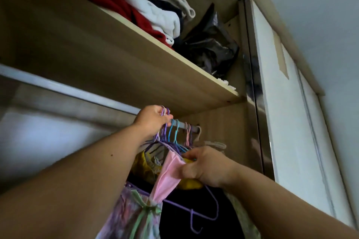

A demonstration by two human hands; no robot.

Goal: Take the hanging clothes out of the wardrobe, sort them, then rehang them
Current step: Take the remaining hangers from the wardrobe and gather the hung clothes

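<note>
The left hand (153, 119) is clenched around a bunch of purple wire hanger hooks (165, 111) at the metal wardrobe rail (181, 124), under the front edge of the pale wooden shelf (174, 52). The right hand (202, 165), lower and rightward, pinches the pink fabric garment (169, 172) hanging from that bunch. The rail's long axis runs rightward from the left hand, carrying blue and pink hanger hooks (175, 134). The left hand is nearer the rail; any unhooking likely depends on it.
</note>
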